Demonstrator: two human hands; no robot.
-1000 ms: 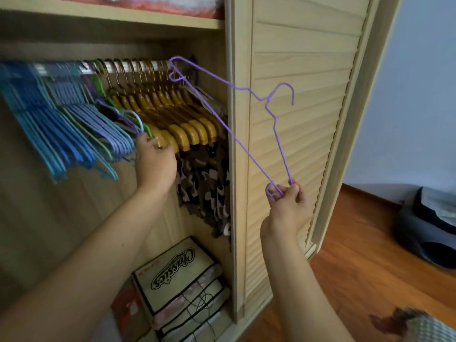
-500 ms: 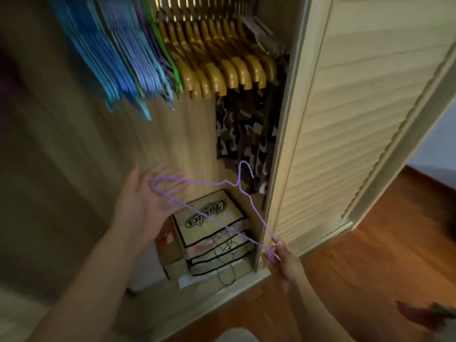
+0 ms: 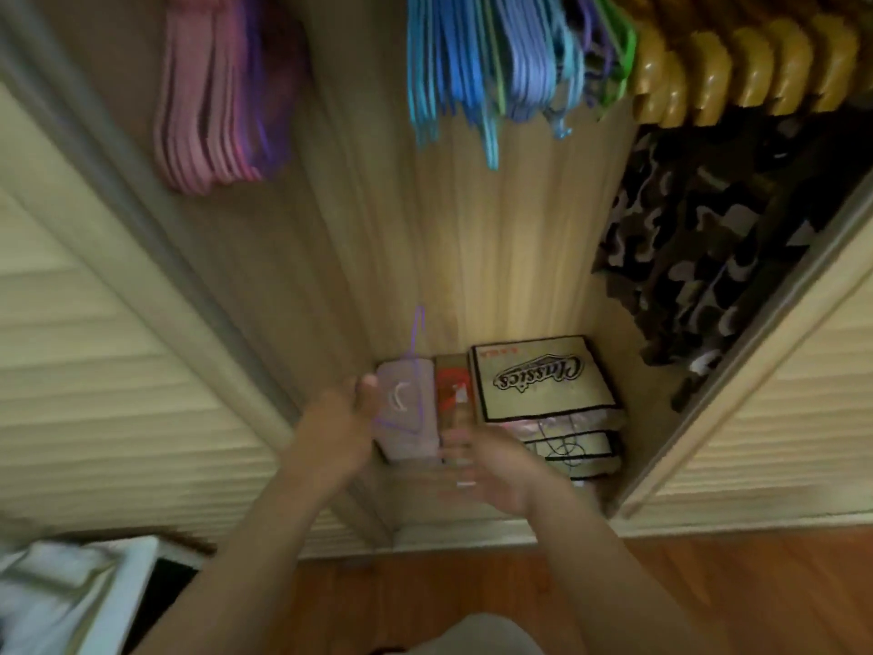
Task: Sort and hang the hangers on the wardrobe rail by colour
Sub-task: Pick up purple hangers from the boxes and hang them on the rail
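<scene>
Hanging groups, left to right: pink hangers [image 3: 198, 111], with a few purple hangers [image 3: 264, 101] at their right edge; blue hangers [image 3: 453, 73] in mixed light and mid blue tones; one green hanger [image 3: 619, 54]; wooden hangers [image 3: 737, 73], yellow-brown and glossy. Garment [image 3: 718, 271] below the wooden group: camouflage pattern in black, brown and pale grey. Thin wire hanger [image 3: 415, 371] low in view: purple. Box [image 3: 538, 380]: beige with black edging and black lettering. Wardrobe doors [image 3: 108, 352]: pale cream, slatted. Floor [image 3: 732, 598]: reddish-brown wood.

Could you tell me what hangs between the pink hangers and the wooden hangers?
In the head view, blue hangers with a green one hang between pink hangers and wooden hangers.
</scene>
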